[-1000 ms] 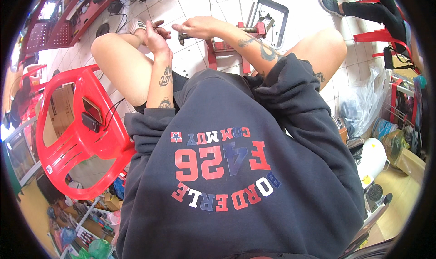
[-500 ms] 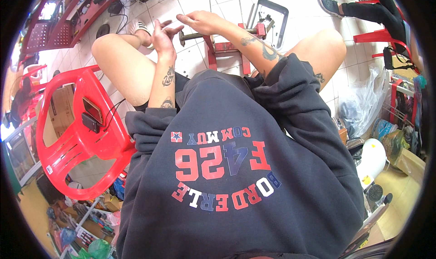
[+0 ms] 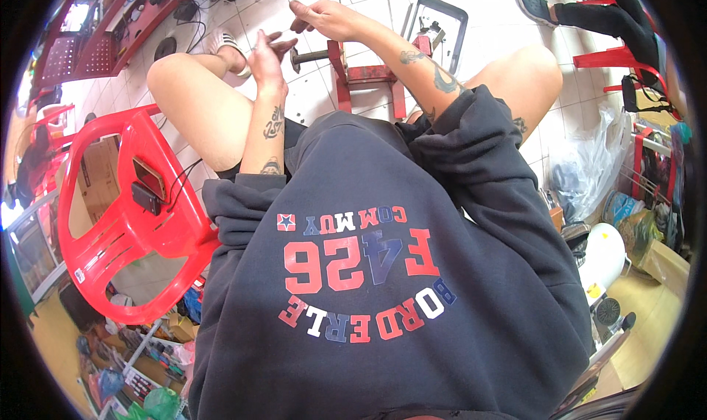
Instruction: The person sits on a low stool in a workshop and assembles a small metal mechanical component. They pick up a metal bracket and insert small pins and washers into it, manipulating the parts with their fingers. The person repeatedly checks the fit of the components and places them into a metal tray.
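Note:
My left hand (image 3: 266, 61) is raised over the floor in front of my left knee, palm turned inward, fingers apart, with nothing plainly in it. My right hand (image 3: 322, 19) is up beside it to the right, thumb and fingers drawn together. What they pinch, if anything, is too small to make out. Just below the hands is a red metal stand (image 3: 368, 75) with a dark metal rod (image 3: 312, 55) sticking out to the left, ending in a round head. Neither hand visibly touches the stand. My right forearm hides part of it.
A dark-rimmed tray (image 3: 460, 37) lies on the tiled floor beyond the stand. A red plastic chair (image 3: 96, 273) at my left holds a phone (image 3: 149, 177) and a dark box with a cable. A clear plastic bag (image 3: 585, 177) lies at right; another person's shoe (image 3: 535, 9) is far right.
My right hand has lifted away from the rod, moving slightly up and farther off, and its fingers have curled in. My left hand has barely moved.

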`<state>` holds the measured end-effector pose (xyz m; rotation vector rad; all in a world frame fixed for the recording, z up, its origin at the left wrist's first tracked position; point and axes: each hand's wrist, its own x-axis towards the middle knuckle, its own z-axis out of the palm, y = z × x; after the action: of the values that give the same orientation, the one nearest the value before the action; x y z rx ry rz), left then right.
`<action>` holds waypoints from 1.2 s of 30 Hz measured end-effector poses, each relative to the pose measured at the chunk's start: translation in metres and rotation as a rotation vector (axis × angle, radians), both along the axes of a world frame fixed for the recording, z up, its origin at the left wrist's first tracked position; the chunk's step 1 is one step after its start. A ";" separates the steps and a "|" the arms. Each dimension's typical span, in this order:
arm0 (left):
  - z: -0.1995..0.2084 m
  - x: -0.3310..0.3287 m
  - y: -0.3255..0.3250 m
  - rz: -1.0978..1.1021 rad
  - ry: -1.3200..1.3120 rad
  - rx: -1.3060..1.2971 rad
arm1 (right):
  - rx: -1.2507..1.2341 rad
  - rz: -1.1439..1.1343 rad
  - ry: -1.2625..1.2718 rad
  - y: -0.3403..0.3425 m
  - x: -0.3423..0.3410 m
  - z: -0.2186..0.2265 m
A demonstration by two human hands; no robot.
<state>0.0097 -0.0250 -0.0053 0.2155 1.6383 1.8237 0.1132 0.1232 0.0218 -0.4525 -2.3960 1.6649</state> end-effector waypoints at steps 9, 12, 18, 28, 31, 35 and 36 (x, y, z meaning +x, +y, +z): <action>-0.002 -0.005 -0.008 -0.019 -0.085 -0.348 | 0.089 0.197 -0.271 -0.010 0.001 0.002; -0.013 0.004 -0.005 -0.209 -0.096 -0.510 | 0.020 0.270 -0.086 0.001 0.004 0.010; 0.005 0.001 0.000 -0.092 -0.149 0.014 | 0.102 0.016 -0.131 -0.001 0.003 -0.010; -0.009 -0.003 -0.003 -0.120 -0.068 -0.483 | 0.049 0.198 0.031 -0.008 0.004 -0.003; -0.009 0.007 0.001 -0.261 -0.160 -0.485 | -0.030 0.299 -0.102 -0.007 0.006 0.014; -0.006 0.002 0.001 -0.174 -0.092 -0.085 | 0.067 -0.014 -0.070 -0.009 0.003 0.004; 0.005 0.008 0.006 -0.075 -0.019 0.018 | 0.130 -0.062 -0.139 -0.009 0.003 -0.004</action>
<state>0.0180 -0.0189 -0.0007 0.2633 1.5803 1.7801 0.1165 0.1145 0.0179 -0.6321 -2.5414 1.4862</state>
